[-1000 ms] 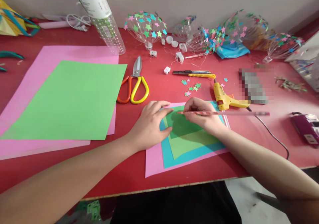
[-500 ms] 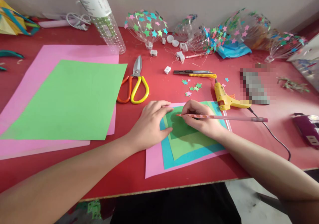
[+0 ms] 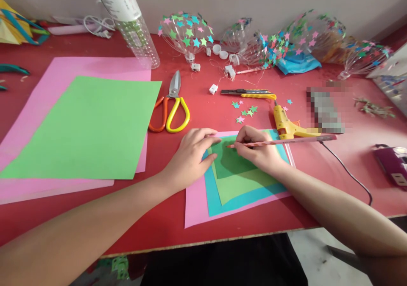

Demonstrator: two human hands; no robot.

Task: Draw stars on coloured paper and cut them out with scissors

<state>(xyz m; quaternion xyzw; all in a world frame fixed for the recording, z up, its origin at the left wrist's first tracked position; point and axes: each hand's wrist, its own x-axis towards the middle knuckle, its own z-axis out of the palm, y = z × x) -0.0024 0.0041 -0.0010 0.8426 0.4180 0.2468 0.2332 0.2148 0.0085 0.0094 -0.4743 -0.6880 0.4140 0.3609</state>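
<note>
My right hand [image 3: 257, 148] is closed around a pink pencil [image 3: 295, 141], whose tip touches the dark green paper [image 3: 229, 163] on top of a small stack. Under it lie a light green sheet [image 3: 241, 186], a blue sheet [image 3: 219, 203] and a pink sheet [image 3: 195, 205]. My left hand [image 3: 190, 158] rests on the stack's left edge, fingers spread flat over the papers, holding them down.
Large green paper [image 3: 85, 129] on pink paper [image 3: 38, 95] lies at left. Scissors [image 3: 170, 105], a box cutter [image 3: 251, 93], a yellow glue gun [image 3: 286, 124] with its cord, loose paper stars [image 3: 244, 111], star-covered plastic bottle pieces [image 3: 187, 33] and a clear bottle [image 3: 133, 23] stand beyond.
The pencil's rear end has swung up and back a little while its tip stays on the dark green paper. My left hand has barely moved.
</note>
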